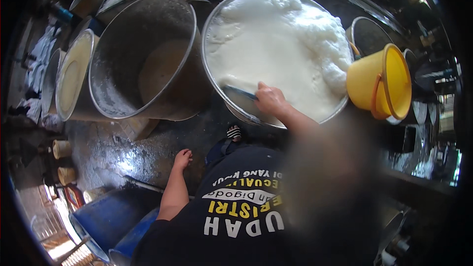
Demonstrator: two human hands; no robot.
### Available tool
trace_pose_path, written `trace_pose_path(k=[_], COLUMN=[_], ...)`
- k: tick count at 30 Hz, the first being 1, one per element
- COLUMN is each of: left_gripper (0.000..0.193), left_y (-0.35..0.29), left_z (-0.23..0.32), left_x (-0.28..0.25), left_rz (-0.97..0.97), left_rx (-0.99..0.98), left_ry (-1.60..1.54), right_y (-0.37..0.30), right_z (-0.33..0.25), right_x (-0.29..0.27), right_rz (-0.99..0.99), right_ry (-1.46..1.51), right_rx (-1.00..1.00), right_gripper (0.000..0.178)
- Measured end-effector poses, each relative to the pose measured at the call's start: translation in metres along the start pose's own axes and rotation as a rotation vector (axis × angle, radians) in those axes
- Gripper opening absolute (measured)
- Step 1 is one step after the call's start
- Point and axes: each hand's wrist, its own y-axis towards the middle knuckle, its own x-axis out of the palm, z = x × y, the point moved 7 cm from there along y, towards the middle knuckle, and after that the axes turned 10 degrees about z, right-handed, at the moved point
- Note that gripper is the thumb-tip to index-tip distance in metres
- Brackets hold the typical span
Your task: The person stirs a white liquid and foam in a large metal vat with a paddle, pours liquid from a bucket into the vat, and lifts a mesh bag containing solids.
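My right hand [272, 99] is closed around a bluish-grey flat-edged tool [240, 91], which lies at the near left side of a big round metal vat [209, 64]. Part of the tool is in the milky white liquid [271, 44], so its full shape is hidden. Thick white foam [325, 34] heaps up along the vat's far and right side. My left hand [184, 159] hangs low over the floor beside my body, its fingers curled in, with nothing visible in them.
Left of the vat stands a tall metal drum [118, 103] with a little brownish liquid at its bottom. Beyond it is a container [88, 44] of pale liquid. A yellow bucket [362, 81] tilts at the vat's right rim. Blue barrels [113, 216] lie at lower left; the floor [98, 148] looks wet.
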Motion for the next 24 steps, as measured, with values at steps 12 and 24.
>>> trace_pose_path(k=[12,24], left_gripper=[0.047,0.037], left_y=[0.026,0.044], left_z=[-0.033,-0.013], left_x=[-0.025,-0.005], left_rz=[-0.077,-0.141], left_rx=[-0.09,-0.044], left_ry=[0.061,0.092], right_y=[0.037,-0.023], right_z=[0.041,0.105], right_x=[0.014,0.008], right_rz=[0.072,0.082], right_ry=[0.067,0.048], right_rx=[0.497,0.802], right_gripper=[0.035,0.043])
